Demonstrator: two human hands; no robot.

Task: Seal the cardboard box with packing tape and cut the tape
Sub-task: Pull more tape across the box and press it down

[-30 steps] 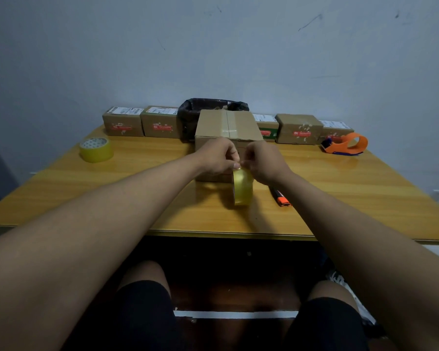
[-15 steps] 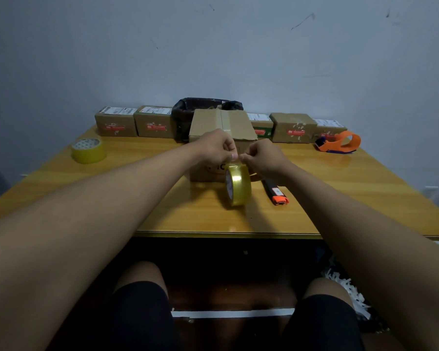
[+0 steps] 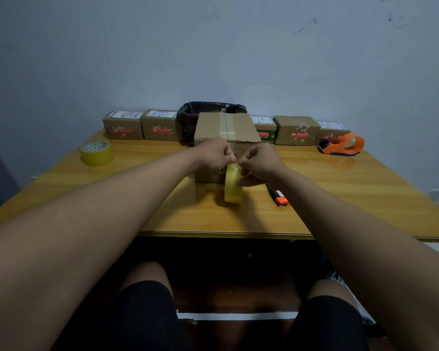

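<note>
L hand (image 3: 214, 153) pinching tape roll (image 3: 233, 183) top | R hand (image 3: 260, 164) gripping roll | box (image 3: 226, 133) behind

Both forearms are bare from the frame edges to the wrists, with no sleeves, watch or rings visible on the left hand (image 3: 214, 154) or right hand (image 3: 260, 164). Black shorts (image 3: 147, 315) cover both thighs, ending at the bare knees.

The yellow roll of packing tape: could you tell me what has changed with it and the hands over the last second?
Little: both hands, left hand and right hand, stay pinched at the top of the upright yellow tape roll, which stays standing before the brown cardboard box. The orange-tipped cutter is unmoved.
</note>
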